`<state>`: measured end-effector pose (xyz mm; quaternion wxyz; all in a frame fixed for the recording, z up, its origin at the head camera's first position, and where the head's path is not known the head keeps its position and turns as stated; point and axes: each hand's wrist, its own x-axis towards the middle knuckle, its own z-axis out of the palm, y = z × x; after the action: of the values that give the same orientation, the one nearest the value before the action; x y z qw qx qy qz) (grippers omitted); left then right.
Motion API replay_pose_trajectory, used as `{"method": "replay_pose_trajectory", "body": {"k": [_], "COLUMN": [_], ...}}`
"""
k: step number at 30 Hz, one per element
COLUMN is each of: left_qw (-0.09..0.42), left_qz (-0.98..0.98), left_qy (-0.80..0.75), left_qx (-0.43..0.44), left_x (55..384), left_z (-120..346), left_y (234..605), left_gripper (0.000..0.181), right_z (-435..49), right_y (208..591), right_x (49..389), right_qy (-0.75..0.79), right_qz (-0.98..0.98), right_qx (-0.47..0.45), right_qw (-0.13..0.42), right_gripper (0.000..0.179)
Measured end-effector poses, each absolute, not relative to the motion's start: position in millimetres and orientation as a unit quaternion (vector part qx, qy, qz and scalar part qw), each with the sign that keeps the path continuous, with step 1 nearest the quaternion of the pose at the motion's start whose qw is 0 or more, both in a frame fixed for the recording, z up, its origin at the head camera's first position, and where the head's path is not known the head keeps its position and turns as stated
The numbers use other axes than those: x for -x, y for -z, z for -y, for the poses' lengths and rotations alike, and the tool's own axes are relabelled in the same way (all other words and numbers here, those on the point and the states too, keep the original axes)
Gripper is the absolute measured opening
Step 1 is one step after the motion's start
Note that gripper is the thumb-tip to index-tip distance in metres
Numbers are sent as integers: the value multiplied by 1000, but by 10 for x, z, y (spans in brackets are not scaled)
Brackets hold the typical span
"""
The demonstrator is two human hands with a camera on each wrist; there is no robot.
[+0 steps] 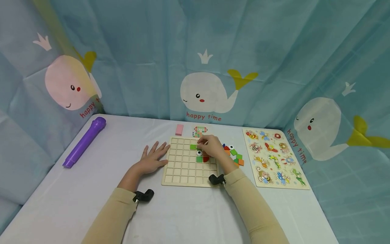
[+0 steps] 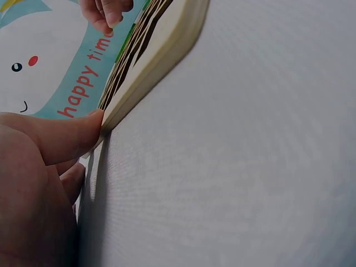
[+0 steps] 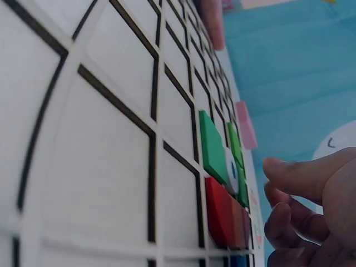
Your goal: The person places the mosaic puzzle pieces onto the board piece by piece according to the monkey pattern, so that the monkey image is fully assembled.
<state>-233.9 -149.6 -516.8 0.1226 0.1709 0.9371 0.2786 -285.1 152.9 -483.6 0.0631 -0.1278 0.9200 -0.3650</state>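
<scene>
I see the left hand (image 1: 151, 160) spread flat, touching the board (image 1: 177, 171); whether the right hand (image 1: 211, 146) grips anything, I can't tell. Near it, the board holds green tiles (image 1: 199, 159), a red tile (image 1: 206, 159), an eye tile (image 1: 199, 153).

Two hands, left (image 1: 150, 162) and right (image 1: 212, 147). One gridded board (image 1: 179, 170). One puzzle board (image 1: 273, 172) showing twelve pictures (image 1: 274, 162). Two eye tiles (image 1: 199, 153) in sight; coloured tiles (image 1: 199, 159) partly hidden, can't count. One pattern card (image 1: 200, 129), one pink block (image 1: 179, 129), one purple tube (image 1: 84, 142). Two wrist cameras (image 1: 145, 196). Three printed whales (image 1: 203, 89), three crowns (image 1: 205, 57).
</scene>
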Motion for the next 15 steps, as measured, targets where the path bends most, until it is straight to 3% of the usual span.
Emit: {"method": "replay_pose_trajectory", "body": {"k": [15], "left_qw": [125], "left_qz": [-934], "left_qy": [-287], "left_qx": [-172], "left_x": [2334], "left_z": [1505], "left_y": [5179], "left_gripper": [72], "right_z": [-1846], "right_y": [4732], "right_x": [2724], "right_qy": [367], "right_qz": [-923], "right_qx": [109], "right_qw": [43], "right_gripper": [19]}}
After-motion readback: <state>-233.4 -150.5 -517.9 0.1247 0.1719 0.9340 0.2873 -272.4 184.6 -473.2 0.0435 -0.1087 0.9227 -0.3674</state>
